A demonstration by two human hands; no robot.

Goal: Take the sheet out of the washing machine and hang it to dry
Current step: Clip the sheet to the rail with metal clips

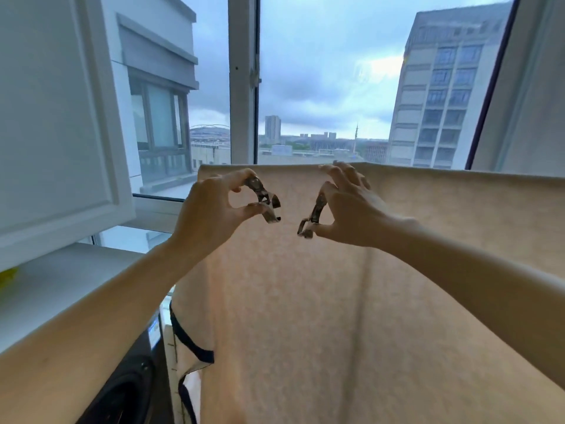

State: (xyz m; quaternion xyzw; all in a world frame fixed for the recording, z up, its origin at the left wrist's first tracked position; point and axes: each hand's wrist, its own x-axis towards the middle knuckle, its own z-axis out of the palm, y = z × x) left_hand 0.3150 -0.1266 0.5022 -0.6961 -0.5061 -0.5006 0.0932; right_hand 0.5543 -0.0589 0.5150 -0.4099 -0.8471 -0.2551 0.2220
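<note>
Already the sheet [305, 301] hangs just beyond the fingers [237, 178]; left hand [208, 209] pinches the left clip [266, 203], right hand [351, 212] the right clip [310, 220]; presumably to pin its top edge.

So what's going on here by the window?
A person is hanging laundry. A beige sheet already hangs before the window. The left hand pinches one metal clip and the right hand pinches a second clip, both held near the sheet's top edge; neither seems fastened yet. The washing machine sits lower left.
</note>
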